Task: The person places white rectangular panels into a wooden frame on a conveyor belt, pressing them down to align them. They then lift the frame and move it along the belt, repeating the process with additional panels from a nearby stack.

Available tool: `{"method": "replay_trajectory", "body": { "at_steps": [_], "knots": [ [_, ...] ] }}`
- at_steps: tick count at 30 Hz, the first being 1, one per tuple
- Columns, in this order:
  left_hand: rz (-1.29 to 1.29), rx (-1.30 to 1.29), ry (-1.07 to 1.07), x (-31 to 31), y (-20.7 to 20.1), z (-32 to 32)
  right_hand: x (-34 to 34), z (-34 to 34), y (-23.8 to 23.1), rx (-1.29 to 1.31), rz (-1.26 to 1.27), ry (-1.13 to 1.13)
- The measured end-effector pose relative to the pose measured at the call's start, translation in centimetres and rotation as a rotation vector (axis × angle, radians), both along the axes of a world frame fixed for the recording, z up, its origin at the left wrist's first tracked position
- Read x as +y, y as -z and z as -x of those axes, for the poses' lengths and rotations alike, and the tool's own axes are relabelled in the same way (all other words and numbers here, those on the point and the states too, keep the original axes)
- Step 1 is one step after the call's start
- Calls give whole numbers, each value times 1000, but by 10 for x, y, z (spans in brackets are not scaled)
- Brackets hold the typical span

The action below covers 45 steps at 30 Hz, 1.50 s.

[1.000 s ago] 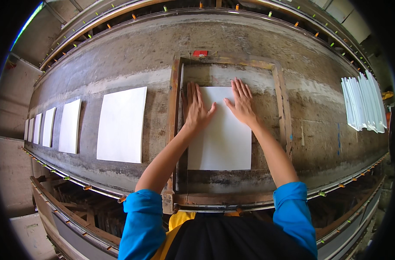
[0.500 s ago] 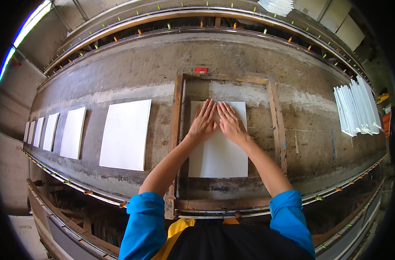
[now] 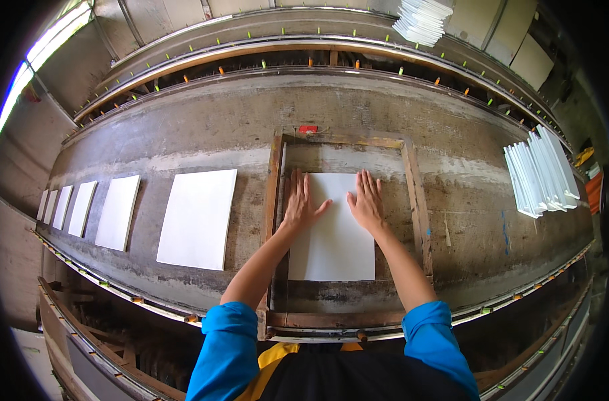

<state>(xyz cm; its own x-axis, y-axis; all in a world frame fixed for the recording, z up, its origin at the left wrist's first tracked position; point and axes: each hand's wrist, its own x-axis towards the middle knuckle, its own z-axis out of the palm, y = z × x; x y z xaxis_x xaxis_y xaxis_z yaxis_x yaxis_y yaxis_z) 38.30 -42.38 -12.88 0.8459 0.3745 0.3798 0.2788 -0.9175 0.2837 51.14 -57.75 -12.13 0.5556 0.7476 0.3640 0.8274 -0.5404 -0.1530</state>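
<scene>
White sheet (image 3: pixel 332 250), mid-picture, looks light and bendy to me; its edges seem best for holding. Left hand (image 3: pixel 300 208) and right hand (image 3: pixel 368 207) lie flat, thumbs wide.

Two hands (image 3: pixel 300 210) (image 3: pixel 367 206), seven single sheets (image 3: pixel 332 247)

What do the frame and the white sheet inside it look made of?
Frame: probably wood, worn and dull, from its brown, patchily stained bars. White sheet: perhaps paper or card, smooth-looking, given its plain surface and straight edges; fabric isn't ruled out.
</scene>
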Motion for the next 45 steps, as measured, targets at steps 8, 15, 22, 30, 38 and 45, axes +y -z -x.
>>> {"method": "replay_trajectory", "body": {
  "at_steps": [8, 15, 22, 30, 38, 45],
  "knots": [
    [45, 254, 82, -8, -24, 32, -19, 9, -21, 93, 172, -84],
    [49, 151, 325, -75, -35, 98, -98, 99, -44, 137, 254, -335],
    [-30, 229, 346, -79, -41, 97, -99, 103, -40, 82, 262, -335],
    [-9, 141, 368, -73, -38, 100, -97, 116, -50, 116, 239, -232],
    [39, 169, 377, -70, -33, 118, -112, 130, -47, 227, 382, -230],
    [32, 182, 340, -77, -39, 127, -116, 133, -47, 176, 435, -185]
  ]
}}
